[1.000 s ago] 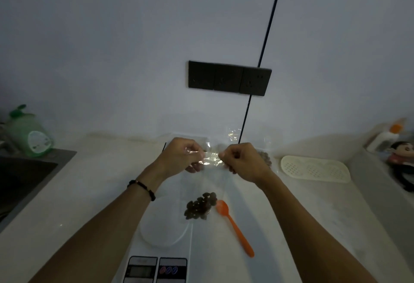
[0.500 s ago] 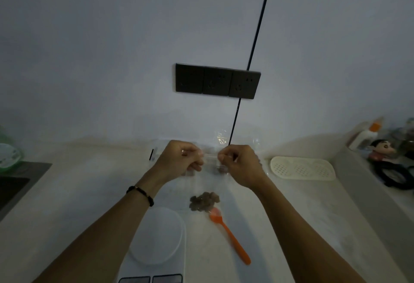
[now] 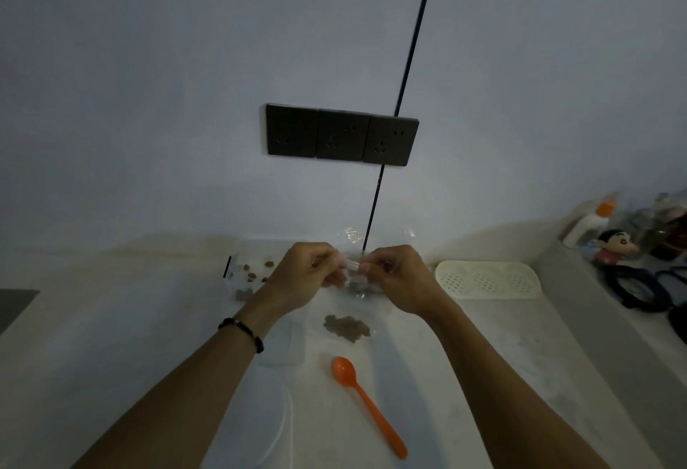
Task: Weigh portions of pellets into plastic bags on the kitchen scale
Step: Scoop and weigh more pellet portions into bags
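Left hand and right hand pinching top of clear bag, pellets inside, orange spoon on counter

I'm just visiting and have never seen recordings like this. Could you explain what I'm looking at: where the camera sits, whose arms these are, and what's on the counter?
There is no machine here. A person wears a wide-angle camera on the head, so you look forward and down along their own arms. The left hand and right hand each pinch the top edge of a clear plastic bag; a small heap of brown pellets sits in its bottom. On the white counter lies an orange spoon. The round white plate of the kitchen scale shows beside the left arm. Behind the left hand lies another clear bag with a few pellets. A perforated white mat lies to the right, and dark wall sockets sit above.
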Demonstrator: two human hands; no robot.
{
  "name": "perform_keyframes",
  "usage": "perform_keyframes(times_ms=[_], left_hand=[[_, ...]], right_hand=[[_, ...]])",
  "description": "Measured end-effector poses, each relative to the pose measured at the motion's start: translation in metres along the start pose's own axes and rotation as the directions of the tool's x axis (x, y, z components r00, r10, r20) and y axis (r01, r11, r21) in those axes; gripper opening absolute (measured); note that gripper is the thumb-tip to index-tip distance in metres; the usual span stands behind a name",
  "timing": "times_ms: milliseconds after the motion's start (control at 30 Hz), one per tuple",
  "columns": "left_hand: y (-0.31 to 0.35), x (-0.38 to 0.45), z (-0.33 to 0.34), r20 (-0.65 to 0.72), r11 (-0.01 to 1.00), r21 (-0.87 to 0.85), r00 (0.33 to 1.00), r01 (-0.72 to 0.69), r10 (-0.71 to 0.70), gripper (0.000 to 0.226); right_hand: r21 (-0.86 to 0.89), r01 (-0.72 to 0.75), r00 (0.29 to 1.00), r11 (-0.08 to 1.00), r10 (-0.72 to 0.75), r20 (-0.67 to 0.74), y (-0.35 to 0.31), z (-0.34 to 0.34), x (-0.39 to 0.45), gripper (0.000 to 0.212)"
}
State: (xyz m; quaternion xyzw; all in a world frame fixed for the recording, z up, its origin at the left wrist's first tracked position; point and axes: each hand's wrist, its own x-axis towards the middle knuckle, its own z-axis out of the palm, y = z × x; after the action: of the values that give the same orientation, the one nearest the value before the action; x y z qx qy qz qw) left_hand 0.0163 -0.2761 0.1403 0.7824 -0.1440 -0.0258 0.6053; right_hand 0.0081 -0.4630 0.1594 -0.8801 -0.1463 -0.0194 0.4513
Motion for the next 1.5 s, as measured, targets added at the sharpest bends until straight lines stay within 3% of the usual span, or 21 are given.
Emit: perform_keyframes(times_ms=[100, 167, 267, 300, 400, 500, 667, 800, 867, 933, 1033, 1067, 1100, 1167, 1233, 1500], left_hand=[[-0.002, 0.01, 0.007, -0.008, 0.99, 0.131, 0.999, -0.052, 0.054, 0.021], [-0.001, 0.017, 0.012, -0.011, 0.991, 0.115, 0.997, -0.074, 0.076, 0.019], [-0.011, 0.027, 0.014, 0.114, 0.999, -0.021, 0.993, 0.028, -0.025, 0.008], [-0.019, 0.03, 0.012, 0.169, 0.997, 0.0, 0.983, 0.078, -0.077, 0.018], [-0.042, 0.037, 0.008, 0.27, 0.962, 0.232, 0.94, 0.145, -0.207, 0.022], [-0.057, 0.049, 0.012, 0.218, 0.914, 0.382, 0.948, 0.135, -0.231, 0.01], [-0.064, 0.097, 0.021, -0.004, 0.889, 0.447, 0.994, 0.102, -0.113, 0.021], [-0.086, 0.124, 0.04, -0.099, 0.771, 0.637, 0.993, 0.012, 0.067, 0.026], [-0.101, 0.125, 0.051, -0.107, 0.673, 0.738, 0.977, -0.047, 0.185, 0.027], [-0.118, 0.12, 0.058, 0.001, 0.633, 0.756, 0.968, -0.164, 0.25, 0.03], [-0.146, 0.109, 0.064, 0.206, 0.565, 0.777, 0.96, -0.278, 0.19, 0.047], [-0.152, 0.107, 0.065, 0.225, 0.544, 0.792, 0.961, -0.277, 0.162, 0.05], [-0.156, 0.107, 0.065, 0.229, 0.531, 0.803, 0.963, -0.27, 0.144, 0.051], [-0.156, 0.107, 0.065, 0.235, 0.52, 0.81, 0.963, -0.27, 0.134, 0.051], [-0.154, 0.106, 0.065, 0.241, 0.511, 0.81, 0.958, -0.287, 0.156, 0.05], [-0.126, 0.087, 0.07, 0.213, 0.501, 0.815, 0.955, -0.291, 0.208, 0.055]], right_hand=[[-0.046, -0.013, 0.999, 0.999, 0.014, 0.033, 0.005, -0.005, 0.003, 0.019], [-0.1, -0.02, 0.998, 0.995, 0.025, 0.049, 0.008, -0.009, 0.007, 0.018], [-0.104, -0.05, 0.997, 0.993, 0.043, -0.07, 0.017, -0.016, 0.014, 0.019], [-0.071, -0.082, 0.989, 0.994, 0.072, -0.126, 0.021, -0.018, 0.016, 0.019], [0.132, -0.217, 0.933, 0.967, 0.245, -0.264, 0.04, -0.026, 0.019, 0.014], [0.234, -0.337, 0.859, 0.912, 0.4, -0.32, 0.071, -0.03, 0.023, 0.016], [0.283, -0.507, 0.74, 0.814, 0.579, -0.343, 0.129, -0.029, 0.041, 0.021], [0.304, -0.582, 0.652, 0.754, 0.657, -0.38, 0.165, -0.022, 0.065, 0.019], [0.269, -0.621, 0.618, 0.737, 0.671, -0.41, 0.178, -0.018, 0.074, 0.019], [0.229, -0.654, 0.596, 0.721, 0.677, -0.432, 0.186, -0.015, 0.08, 0.02], [0.083, -0.697, 0.622, 0.713, 0.658, -0.425, 0.195, -0.01, 0.085, 0.023], [0.042, -0.71, 0.632, 0.703, 0.662, -0.404, 0.196, -0.009, 0.085, 0.014], [0.001, -0.716, 0.645, 0.698, 0.662, -0.382, 0.197, -0.007, 0.084, 0.011], [-0.101, -0.699, 0.688, 0.708, 0.627, -0.366, 0.201, -0.005, 0.081, 0.043], [-0.194, -0.676, 0.719, 0.711, 0.579, -0.384, 0.199, -0.004, 0.078, 0.052], [-0.454, -0.565, 0.82, 0.69, 0.405, -0.405, 0.171, -0.005, 0.04, 0.044]])
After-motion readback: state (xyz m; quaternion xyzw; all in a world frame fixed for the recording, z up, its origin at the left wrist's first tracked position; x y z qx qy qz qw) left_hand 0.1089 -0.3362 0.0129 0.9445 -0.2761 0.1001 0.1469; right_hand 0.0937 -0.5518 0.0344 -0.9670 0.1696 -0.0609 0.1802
